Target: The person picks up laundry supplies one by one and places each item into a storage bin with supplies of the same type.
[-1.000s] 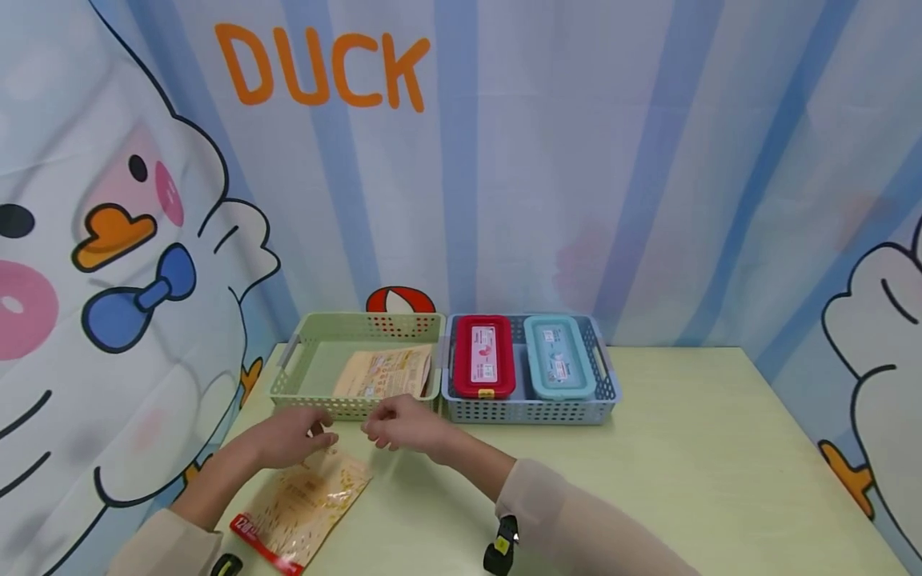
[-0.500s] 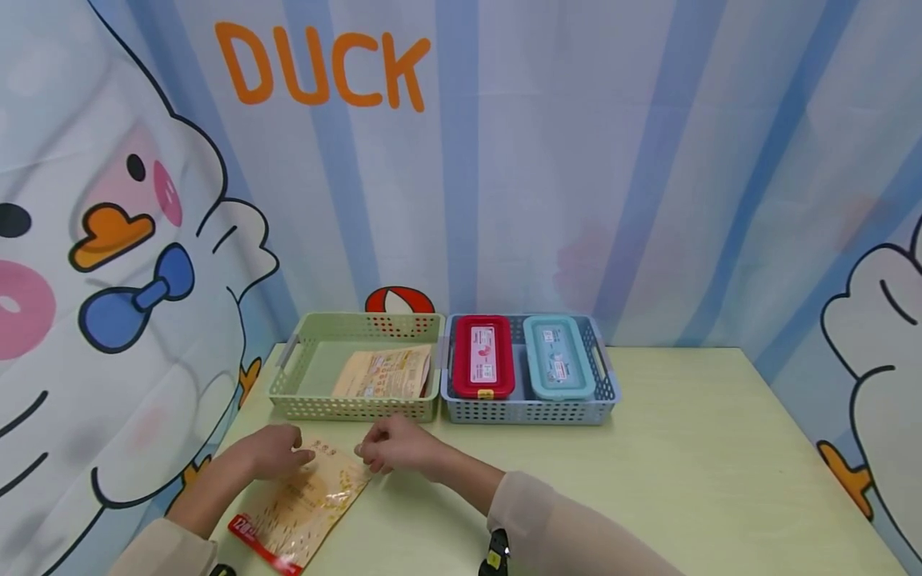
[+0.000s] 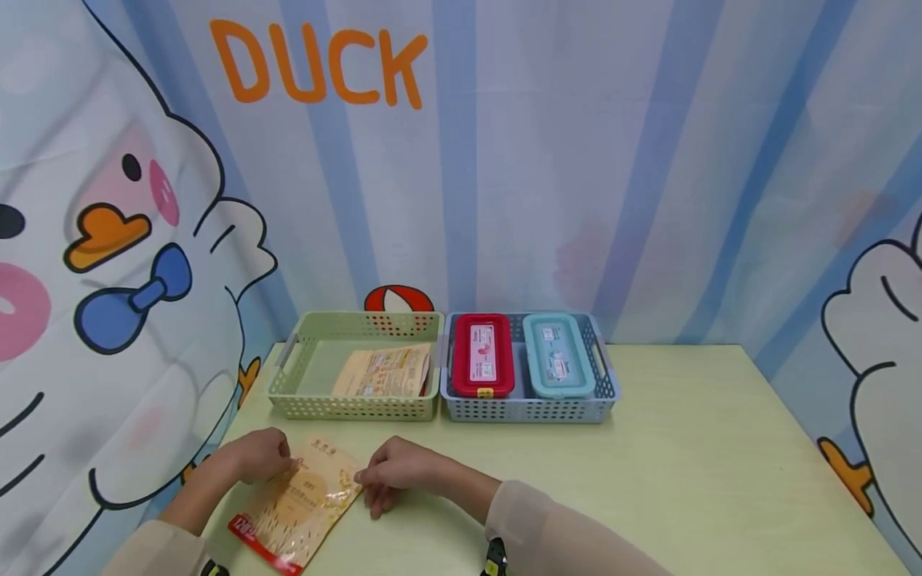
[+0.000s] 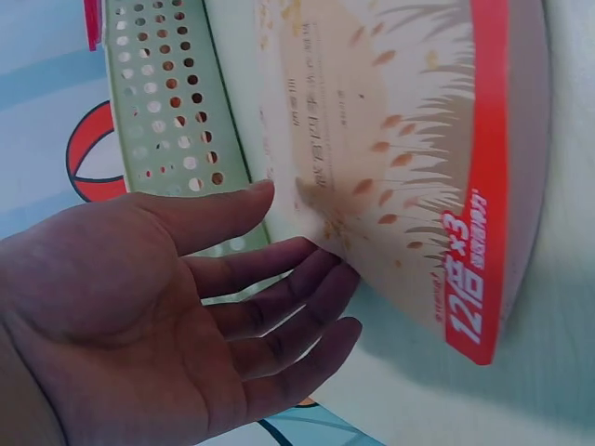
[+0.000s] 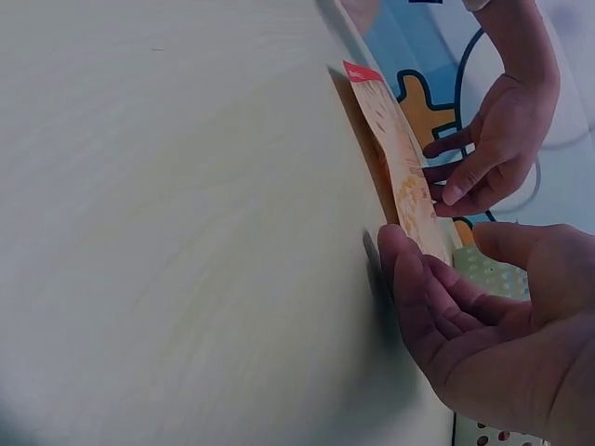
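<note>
A flat beige packet (image 3: 306, 508) with grain drawings and a red strip along its near end lies slanted on the table. My left hand (image 3: 261, 456) is at its left edge. In the left wrist view the fingertips (image 4: 325, 269) meet the packet's edge, with the thumb held apart from it. My right hand (image 3: 403, 468) is by the packet's right edge. The right wrist view shows these fingers (image 5: 418, 307) loosely bent against the edge, and the thumb stands away. Neither hand has its thumb closed on the packet.
Behind the hands stands a green perforated basket (image 3: 310, 406) with a similar beige packet (image 3: 385, 372) inside. Touching its right side, a blue basket (image 3: 533, 412) holds a red-lidded box (image 3: 484, 356) and a light-blue-lidded box (image 3: 559, 356). A duck-print curtain (image 3: 533, 160) hangs at the back.
Both hands have come nearer to me, from close to the green basket's front down to the packet's sides. The left hand has also shifted left, uncovering the packet's top. The packet stays in place.
</note>
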`<move>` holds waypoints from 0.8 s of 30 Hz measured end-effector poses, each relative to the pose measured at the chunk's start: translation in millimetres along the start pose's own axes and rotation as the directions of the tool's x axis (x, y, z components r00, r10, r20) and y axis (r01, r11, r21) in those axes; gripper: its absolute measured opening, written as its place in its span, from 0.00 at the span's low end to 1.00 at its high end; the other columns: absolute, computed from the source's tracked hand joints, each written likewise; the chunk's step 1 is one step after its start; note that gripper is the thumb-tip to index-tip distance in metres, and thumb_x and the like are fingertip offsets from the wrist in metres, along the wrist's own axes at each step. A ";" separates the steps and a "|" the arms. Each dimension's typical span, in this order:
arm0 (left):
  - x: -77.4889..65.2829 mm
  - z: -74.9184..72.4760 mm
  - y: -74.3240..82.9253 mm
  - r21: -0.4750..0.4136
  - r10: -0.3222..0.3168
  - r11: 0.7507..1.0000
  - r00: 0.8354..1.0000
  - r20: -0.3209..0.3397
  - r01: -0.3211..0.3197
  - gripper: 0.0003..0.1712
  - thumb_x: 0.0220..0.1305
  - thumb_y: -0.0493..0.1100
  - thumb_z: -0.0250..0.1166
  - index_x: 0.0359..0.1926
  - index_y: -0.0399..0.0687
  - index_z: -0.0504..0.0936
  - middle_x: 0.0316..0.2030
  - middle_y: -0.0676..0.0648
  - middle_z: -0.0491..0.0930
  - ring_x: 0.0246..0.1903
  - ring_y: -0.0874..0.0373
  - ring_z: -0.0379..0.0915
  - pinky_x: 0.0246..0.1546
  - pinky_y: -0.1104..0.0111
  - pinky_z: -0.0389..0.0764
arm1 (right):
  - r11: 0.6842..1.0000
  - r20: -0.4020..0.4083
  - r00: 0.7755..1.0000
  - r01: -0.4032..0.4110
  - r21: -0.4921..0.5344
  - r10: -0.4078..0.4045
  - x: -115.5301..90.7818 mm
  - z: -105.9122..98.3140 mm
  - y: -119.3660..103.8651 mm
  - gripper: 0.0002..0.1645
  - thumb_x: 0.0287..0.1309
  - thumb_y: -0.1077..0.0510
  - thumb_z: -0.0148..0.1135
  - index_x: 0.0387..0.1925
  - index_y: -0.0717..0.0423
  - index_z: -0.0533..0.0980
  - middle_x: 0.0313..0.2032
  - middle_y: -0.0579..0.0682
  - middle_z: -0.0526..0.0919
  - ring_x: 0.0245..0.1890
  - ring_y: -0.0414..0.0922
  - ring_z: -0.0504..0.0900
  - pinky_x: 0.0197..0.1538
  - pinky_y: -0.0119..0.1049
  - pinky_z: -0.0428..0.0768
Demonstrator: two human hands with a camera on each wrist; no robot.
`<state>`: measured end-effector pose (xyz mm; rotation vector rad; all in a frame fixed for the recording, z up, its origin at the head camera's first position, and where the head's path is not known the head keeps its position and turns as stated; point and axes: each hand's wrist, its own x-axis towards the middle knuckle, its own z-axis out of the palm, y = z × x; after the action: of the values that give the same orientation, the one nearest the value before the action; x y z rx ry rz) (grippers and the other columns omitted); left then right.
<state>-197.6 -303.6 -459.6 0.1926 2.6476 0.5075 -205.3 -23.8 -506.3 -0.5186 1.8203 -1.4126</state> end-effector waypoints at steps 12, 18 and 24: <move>5.7 6.2 -7.2 -0.093 -0.076 0.993 0.997 0.016 0.078 0.16 0.76 0.44 0.65 0.30 0.42 0.74 0.19 0.52 0.60 0.16 0.63 0.51 0.18 0.71 0.60 | 0.996 0.075 0.994 -0.081 0.044 0.077 2.7 10.5 3.7 0.20 0.77 0.52 0.62 0.38 0.67 0.85 0.32 0.62 0.89 0.20 0.38 0.85 0.28 0.33 0.86; 7.6 5.9 -4.6 -0.077 -0.120 0.990 0.993 0.012 0.120 0.18 0.73 0.46 0.68 0.36 0.37 0.73 0.29 0.44 0.72 0.25 0.54 0.66 0.23 0.64 0.74 | 0.992 0.120 0.987 -0.111 0.055 0.103 2.9 11.1 0.1 0.18 0.77 0.51 0.62 0.46 0.64 0.85 0.37 0.59 0.90 0.26 0.38 0.86 0.33 0.32 0.86; 6.4 1.0 3.6 -0.053 -0.127 0.990 0.992 0.024 0.128 0.21 0.68 0.46 0.73 0.39 0.34 0.72 0.33 0.43 0.74 0.32 0.49 0.74 0.29 0.54 0.84 | 0.993 0.121 0.989 -0.097 0.062 0.088 0.6 11.2 0.3 0.18 0.78 0.52 0.61 0.47 0.65 0.85 0.38 0.60 0.90 0.29 0.38 0.85 0.35 0.31 0.84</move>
<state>-202.7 -298.6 -461.5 0.0120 2.6013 0.5317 -197.1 -31.2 -508.0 -0.4667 1.6751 -1.3479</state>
